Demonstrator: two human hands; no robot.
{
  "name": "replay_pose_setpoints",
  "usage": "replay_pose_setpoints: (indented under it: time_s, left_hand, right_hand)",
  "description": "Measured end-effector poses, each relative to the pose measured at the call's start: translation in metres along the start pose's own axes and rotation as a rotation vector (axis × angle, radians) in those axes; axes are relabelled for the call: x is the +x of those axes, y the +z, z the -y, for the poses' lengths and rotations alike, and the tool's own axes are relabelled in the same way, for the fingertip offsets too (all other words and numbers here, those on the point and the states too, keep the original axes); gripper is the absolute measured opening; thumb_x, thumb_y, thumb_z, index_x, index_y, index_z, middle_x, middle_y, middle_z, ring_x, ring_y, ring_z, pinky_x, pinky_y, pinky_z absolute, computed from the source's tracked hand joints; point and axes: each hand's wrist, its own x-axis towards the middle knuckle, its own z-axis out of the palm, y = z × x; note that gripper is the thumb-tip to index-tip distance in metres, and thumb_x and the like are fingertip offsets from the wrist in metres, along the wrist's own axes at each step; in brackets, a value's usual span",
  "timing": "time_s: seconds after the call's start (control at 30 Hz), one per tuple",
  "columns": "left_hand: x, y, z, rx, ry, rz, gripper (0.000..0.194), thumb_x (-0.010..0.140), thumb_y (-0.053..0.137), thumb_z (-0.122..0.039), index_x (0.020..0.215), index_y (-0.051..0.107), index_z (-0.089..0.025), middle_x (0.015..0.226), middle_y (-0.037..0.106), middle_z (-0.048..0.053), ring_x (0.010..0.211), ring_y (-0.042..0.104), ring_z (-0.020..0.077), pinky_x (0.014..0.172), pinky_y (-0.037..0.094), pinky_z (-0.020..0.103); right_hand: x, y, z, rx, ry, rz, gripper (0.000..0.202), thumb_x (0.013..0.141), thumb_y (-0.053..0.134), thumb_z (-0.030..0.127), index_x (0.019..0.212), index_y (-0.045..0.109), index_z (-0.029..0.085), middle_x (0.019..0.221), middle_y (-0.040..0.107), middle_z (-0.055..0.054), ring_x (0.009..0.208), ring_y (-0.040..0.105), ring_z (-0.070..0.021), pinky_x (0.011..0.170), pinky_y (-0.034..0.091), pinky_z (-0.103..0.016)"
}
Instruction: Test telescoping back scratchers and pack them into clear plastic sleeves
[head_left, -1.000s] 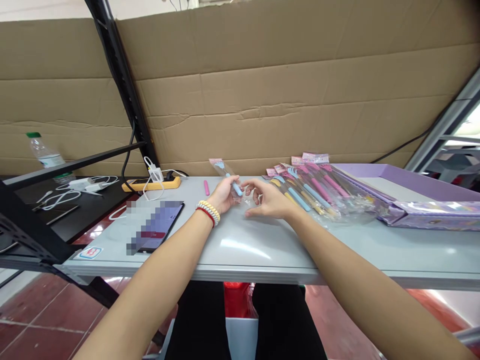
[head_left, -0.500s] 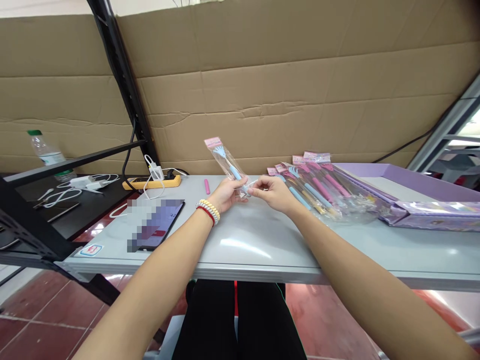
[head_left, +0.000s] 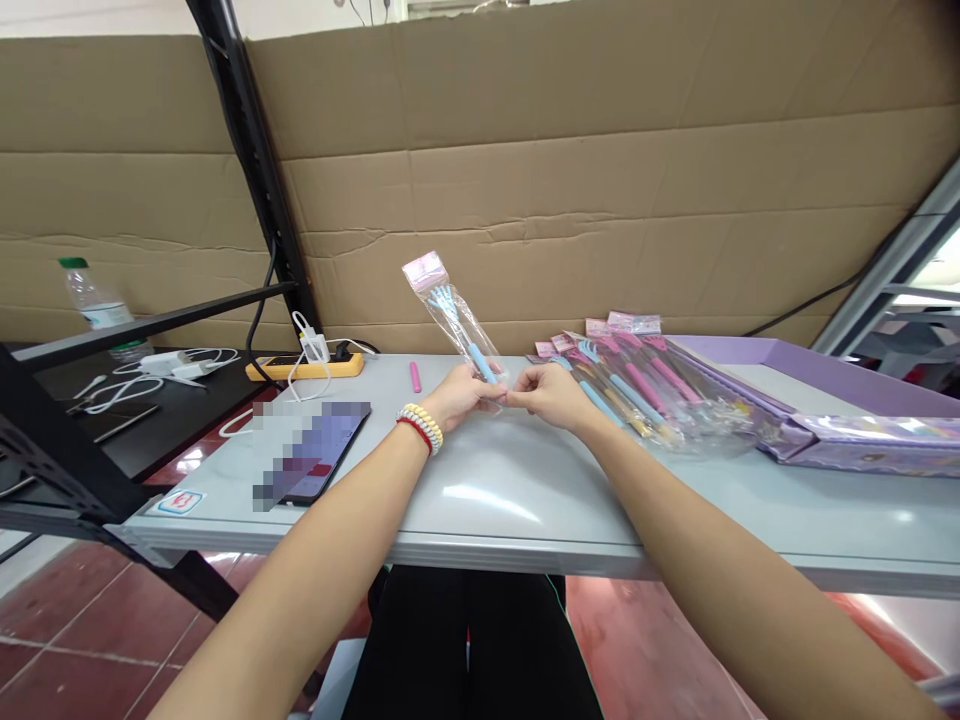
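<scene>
Pinching a clear packet (head_left: 452,312) between two bare hands

From where I'm standing, I see the left hand (head_left: 466,394) gripping the packet near its lower end, thumb against fingers. The right hand (head_left: 550,392) has thumb and forefinger pressed together at the bottom of the plastic, fingertips meeting the left's. Inside is a blue-handled stick with a little hand-shaped head; the packet leans up and to the left above the grey table (head_left: 487,490), its pink header at the top.

Just beside the right hand, a heap of similar packets (head_left: 649,385), blue, pink and yellowish, lies overlapping against an open purple box (head_left: 862,440). Over to the left are a small pink piece (head_left: 415,376), a phone (head_left: 334,450) lying flat, and a yellow power strip (head_left: 334,369) with a white charger (head_left: 315,347) on it. Yellow and red bands (head_left: 421,426) circle the left wrist.
</scene>
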Motion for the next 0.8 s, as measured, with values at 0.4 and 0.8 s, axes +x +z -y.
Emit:
replay_pose_setpoints:
  time_s: [0.4,0.8]
  left_hand:
    - [-0.003,-0.001,0.000,0.182,-0.255,-0.008,0.023,0.061,0.074,-0.003,0.074,0.057,-0.013,0.065,0.062,0.001,0.061,0.061,0.0136,0.059,0.054,0.025]
    - [-0.002,0.001,0.004,0.248,-0.110,0.036,0.050,0.064,0.070,0.001,0.109,0.054,-0.015,0.061,0.056,-0.004,0.054,0.056,0.0106,0.052,0.046,0.022]
  right_hand:
    - [0.001,0.001,-0.006,-0.033,0.092,0.355,0.039,0.062,0.069,0.050,0.058,0.048,0.017,0.051,0.051,0.003,0.048,0.041,-0.0077,0.046,0.027,-0.022]
    - [0.004,0.003,-0.016,0.155,0.133,0.197,0.056,0.061,0.072,0.032,0.107,0.044,0.017,0.060,0.057,0.006,0.048,0.047,-0.0088,0.047,0.033,-0.022]
